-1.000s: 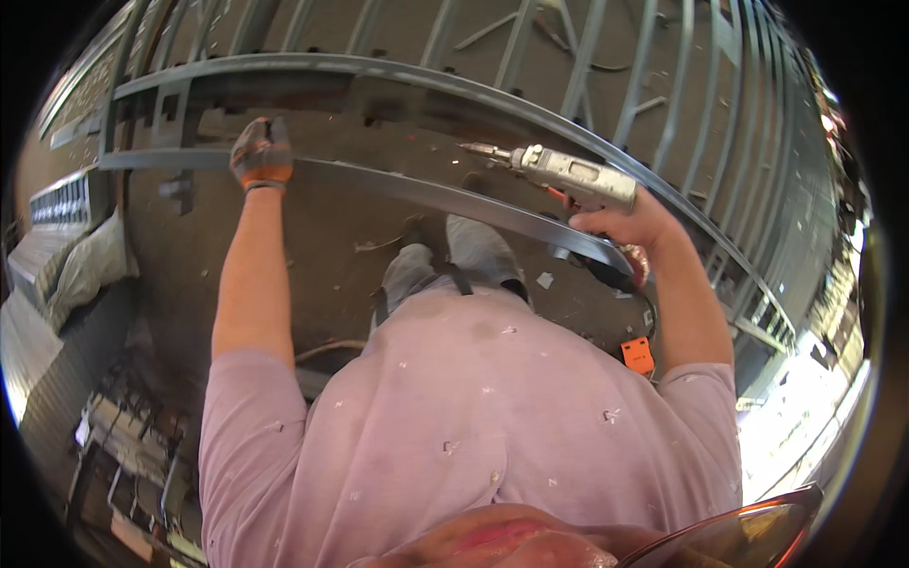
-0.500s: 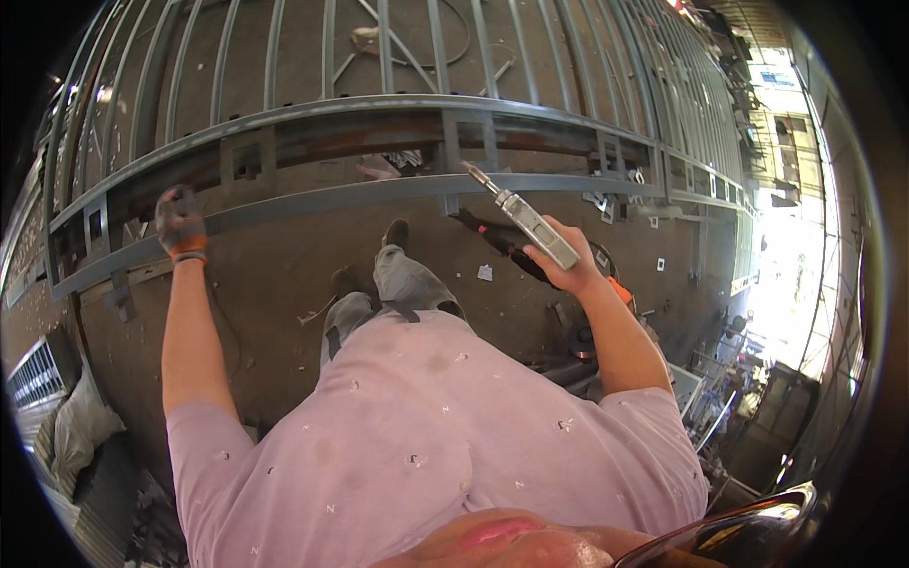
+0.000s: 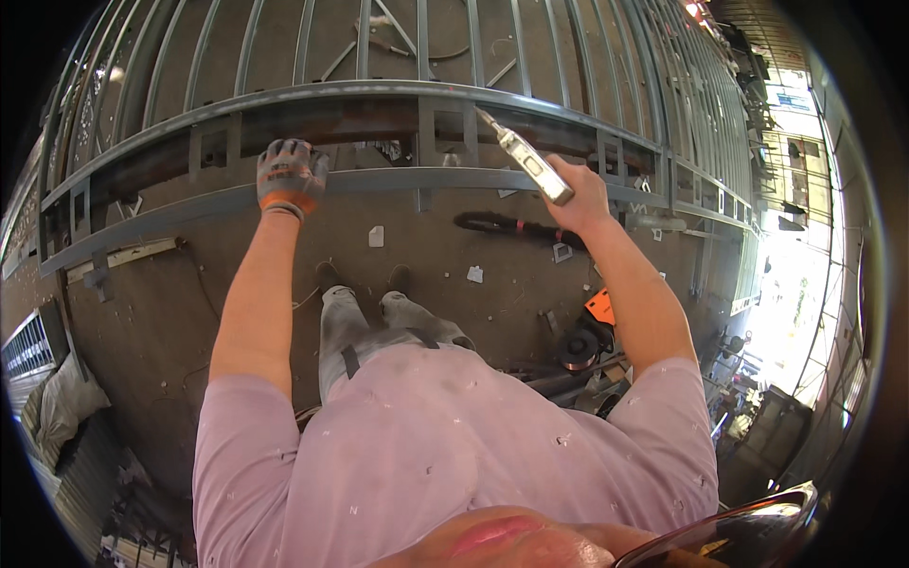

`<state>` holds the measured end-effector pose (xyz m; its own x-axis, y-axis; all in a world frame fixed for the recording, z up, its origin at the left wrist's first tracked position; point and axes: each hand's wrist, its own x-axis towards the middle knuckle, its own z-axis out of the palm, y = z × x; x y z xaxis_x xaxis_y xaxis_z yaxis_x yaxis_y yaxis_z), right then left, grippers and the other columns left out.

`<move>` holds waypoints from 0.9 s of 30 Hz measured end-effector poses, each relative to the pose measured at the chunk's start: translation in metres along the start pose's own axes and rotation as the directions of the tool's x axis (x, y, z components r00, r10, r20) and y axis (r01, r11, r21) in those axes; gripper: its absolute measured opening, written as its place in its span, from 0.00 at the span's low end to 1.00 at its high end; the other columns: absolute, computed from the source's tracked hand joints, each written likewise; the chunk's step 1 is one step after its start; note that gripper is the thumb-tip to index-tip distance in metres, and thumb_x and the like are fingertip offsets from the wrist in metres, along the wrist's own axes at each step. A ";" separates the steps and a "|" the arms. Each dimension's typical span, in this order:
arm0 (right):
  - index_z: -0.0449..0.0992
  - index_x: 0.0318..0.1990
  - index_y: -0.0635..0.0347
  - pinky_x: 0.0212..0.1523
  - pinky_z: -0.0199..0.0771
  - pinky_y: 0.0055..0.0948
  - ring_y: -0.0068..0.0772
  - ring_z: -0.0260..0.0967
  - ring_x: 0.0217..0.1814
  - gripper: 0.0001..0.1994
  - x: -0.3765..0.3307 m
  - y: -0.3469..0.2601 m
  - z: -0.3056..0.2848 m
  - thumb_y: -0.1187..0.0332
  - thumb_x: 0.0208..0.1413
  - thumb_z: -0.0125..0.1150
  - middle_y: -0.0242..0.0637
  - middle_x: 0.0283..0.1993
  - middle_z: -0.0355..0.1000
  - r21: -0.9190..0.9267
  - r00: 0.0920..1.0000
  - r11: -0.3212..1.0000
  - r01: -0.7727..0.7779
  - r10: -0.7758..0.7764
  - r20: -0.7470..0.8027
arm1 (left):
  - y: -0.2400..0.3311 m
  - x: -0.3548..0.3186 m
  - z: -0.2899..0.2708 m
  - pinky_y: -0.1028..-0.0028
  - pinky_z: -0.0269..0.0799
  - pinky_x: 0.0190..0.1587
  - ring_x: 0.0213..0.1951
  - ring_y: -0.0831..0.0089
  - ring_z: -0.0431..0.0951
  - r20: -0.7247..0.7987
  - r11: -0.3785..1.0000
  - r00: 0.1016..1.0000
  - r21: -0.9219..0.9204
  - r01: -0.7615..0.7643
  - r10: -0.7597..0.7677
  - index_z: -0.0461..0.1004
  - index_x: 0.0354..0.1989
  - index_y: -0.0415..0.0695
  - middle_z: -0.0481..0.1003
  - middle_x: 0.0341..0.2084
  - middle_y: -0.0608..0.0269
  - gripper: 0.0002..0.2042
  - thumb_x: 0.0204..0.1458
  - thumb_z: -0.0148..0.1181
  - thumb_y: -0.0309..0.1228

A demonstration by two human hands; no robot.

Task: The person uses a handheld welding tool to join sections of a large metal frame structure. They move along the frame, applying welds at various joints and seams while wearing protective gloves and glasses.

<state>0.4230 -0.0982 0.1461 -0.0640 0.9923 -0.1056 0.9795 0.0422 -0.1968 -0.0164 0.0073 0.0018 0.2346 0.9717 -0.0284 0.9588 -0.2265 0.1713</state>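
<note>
My left hand [image 3: 292,178], in a grey and orange work glove, is closed over the near rail [image 3: 379,181] of a long metal frame. Its fingertips curl to the far side and are partly hidden. Bare and wrapped round a handle, my right hand [image 3: 579,196] holds a silver welding gun [image 3: 532,163] with a narrow tapered nozzle. That nozzle points up and left, above the gap between the frame's two long rails. From this view I cannot tell whether the tip touches metal. A plate with a square opening [image 3: 428,133] joins the rails left of the nozzle.
Beyond the rails, upright metal bars [image 3: 364,43] run away from me. A dark sleeved hose [image 3: 507,225] hangs below my right hand. On the floor lie pale scraps [image 3: 474,275], a wire spool [image 3: 579,346] and an orange item [image 3: 600,306]. A whitish sack [image 3: 71,407] sits at left.
My left hand has moved right along the near rail. The welding gun has shifted slightly right and up in the picture. My body and view have moved left relative to the floor.
</note>
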 end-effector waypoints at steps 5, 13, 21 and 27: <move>0.78 0.50 0.45 0.42 0.80 0.53 0.57 0.81 0.42 0.16 0.023 0.016 0.025 0.65 0.52 0.68 0.43 0.38 0.82 -0.114 0.997 0.991 0.069 -0.067 0.028 | -0.002 0.000 0.005 0.56 0.71 0.68 0.63 0.56 0.76 0.003 0.998 1.000 0.048 0.027 -0.027 0.84 0.53 0.47 0.82 0.55 0.59 0.20 0.64 0.61 0.49; 0.76 0.48 0.47 0.42 0.81 0.51 0.53 0.82 0.43 0.19 0.038 0.035 0.048 0.65 0.48 0.73 0.40 0.37 0.83 -0.237 0.997 0.969 0.068 -0.058 0.048 | -0.004 0.000 0.015 0.55 0.73 0.64 0.60 0.53 0.77 -0.082 0.999 0.996 0.040 0.023 -0.019 0.82 0.50 0.47 0.83 0.52 0.58 0.16 0.64 0.63 0.46; 0.74 0.47 0.49 0.43 0.82 0.50 0.53 0.83 0.43 0.20 0.038 0.037 0.053 0.64 0.47 0.75 0.39 0.39 0.83 -0.256 0.998 0.965 0.051 -0.037 0.060 | -0.006 0.003 0.015 0.55 0.72 0.67 0.63 0.55 0.76 -0.009 0.995 0.997 0.063 0.076 -0.075 0.82 0.53 0.48 0.82 0.55 0.60 0.20 0.64 0.62 0.49; 0.76 0.51 0.48 0.44 0.83 0.48 0.51 0.83 0.45 0.22 0.038 0.030 0.051 0.65 0.47 0.76 0.39 0.40 0.84 -0.283 0.997 0.959 0.025 -0.003 0.079 | -0.010 0.003 0.019 0.55 0.74 0.65 0.61 0.56 0.77 -0.045 0.997 0.998 0.059 0.049 -0.047 0.83 0.52 0.48 0.83 0.53 0.59 0.19 0.64 0.62 0.49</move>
<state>0.4405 -0.0648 0.0868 -0.0815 0.9799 -0.1822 0.9915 0.0983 0.0848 -0.0220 0.0107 -0.0189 0.1820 0.9833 0.0084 0.9770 -0.1818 0.1112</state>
